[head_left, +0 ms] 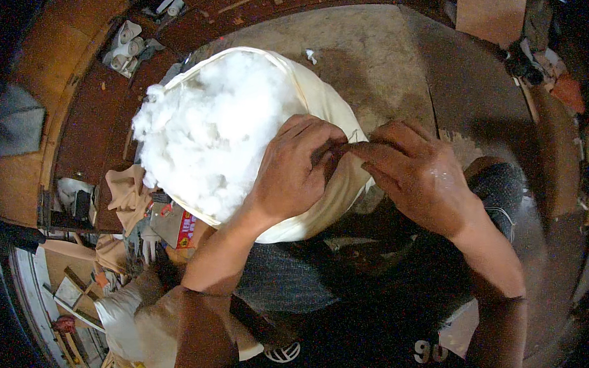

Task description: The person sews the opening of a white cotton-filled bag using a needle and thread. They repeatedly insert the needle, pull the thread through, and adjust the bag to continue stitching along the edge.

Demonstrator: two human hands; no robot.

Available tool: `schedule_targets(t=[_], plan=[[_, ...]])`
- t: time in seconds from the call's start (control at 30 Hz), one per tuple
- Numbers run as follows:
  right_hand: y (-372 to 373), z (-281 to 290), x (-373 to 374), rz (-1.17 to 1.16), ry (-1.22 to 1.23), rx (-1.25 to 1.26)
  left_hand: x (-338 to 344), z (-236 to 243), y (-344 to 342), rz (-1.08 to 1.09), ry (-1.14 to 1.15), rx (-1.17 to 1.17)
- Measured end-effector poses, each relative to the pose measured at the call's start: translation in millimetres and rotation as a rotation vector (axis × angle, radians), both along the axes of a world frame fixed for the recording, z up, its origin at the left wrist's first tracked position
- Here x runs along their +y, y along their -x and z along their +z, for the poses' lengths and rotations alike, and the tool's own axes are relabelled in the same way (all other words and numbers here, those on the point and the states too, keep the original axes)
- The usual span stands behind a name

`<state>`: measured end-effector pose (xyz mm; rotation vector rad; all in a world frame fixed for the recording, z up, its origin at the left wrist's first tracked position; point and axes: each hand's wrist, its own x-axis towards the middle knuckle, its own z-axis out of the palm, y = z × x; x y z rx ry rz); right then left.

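Just above the person's lap, a rounded cream fabric cover [337, 203] lay with its wide mouth turned toward the left, packed with white fluffy stuffing [210, 125] that bulged over the far-left rim. The left hand [302, 164] was over the right part of the cover, its forearm crossing the near rim, and the fingers were bent inward. The right hand [413, 171] came in from the other side, just right of the cover, and its fingertips met those of the left. Whether either grip was closed on something could not be told, since anything between the fingertips was too small and dark to make out. Blue jeans [289, 275] and a black shirt [345, 349] showed below. Beyond the cover, a white scrap [310, 55] lay on a worn brown surface [376, 54]. At the left stood a wooden cabinet [85, 131] with white rolls [129, 47] in one compartment, and tan fabric [127, 187] was bunched near the cover.
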<state>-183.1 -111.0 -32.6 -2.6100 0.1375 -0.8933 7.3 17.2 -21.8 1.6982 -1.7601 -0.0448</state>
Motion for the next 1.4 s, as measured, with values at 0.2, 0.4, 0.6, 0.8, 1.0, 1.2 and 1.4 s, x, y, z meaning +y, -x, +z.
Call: schedule_targets(t=[0.2,0.4,0.6,0.8,1.0,1.2,1.4], plan=[[-12.3,-19.3,-7.9,0.085,0.042,-0.128,2.1,1.8,5.0,0.056,0.002,-0.002],[-12.8,1.9,-3.0,0.079,-0.086,-0.150,3.2,0.6,6.7,0.051,0.026,0.005],[32.8,51.6,2.3,0.275,-0.380,-0.499,1.0,-9.2,0.4,-0.017,0.071,-0.044],[100.8,81.2,-5.2,0.647,-1.333,-0.554,0.3,-10.2,1.4,0.058,-0.040,-0.073],[57.1,19.9,-4.9,-0.324,-0.560,-0.018,1.3,-5.1,3.4,0.037,-0.028,-0.080],[9.8,-34.6,-16.1,-0.148,-0.422,0.151,0.7,-2.9,6.9,0.065,-0.036,-0.063],[-2.5,-50.3,-20.1,-0.005,-0.654,0.305,3.0,-1.5,5.9,0.050,-0.027,-0.026]])
